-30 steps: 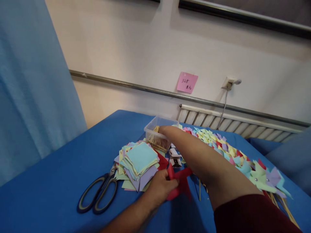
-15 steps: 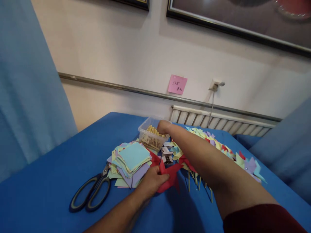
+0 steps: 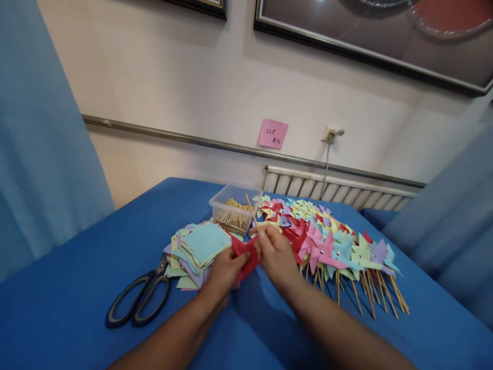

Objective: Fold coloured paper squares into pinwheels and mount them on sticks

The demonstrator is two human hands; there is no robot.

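My left hand [image 3: 224, 272] is closed on a red paper pinwheel [image 3: 246, 252], its blades folded in and partly hidden by the fingers. Close against it on the right, my right hand [image 3: 275, 252] grips a thin wooden stick [image 3: 251, 208] that points up and away. Where the stick meets the paper is covered by my fingers. Behind the hands stands a clear plastic box [image 3: 217, 208] filled with more wooden sticks [image 3: 234, 213]. A stack of coloured paper squares [image 3: 206, 244] lies just left of my left hand.
Large dark-handled scissors [image 3: 140, 300] lie at the left on the blue tablecloth [image 3: 69, 303]. Rows of finished pinwheels [image 3: 323, 252] on sticks spread over the right side. At the back are a wall, a pipe [image 3: 173, 133] and a radiator [image 3: 292, 182].
My right hand has come back from the stick box with a stick and now meets the red pinwheel. The left hand has shifted slightly left and up with the paper.
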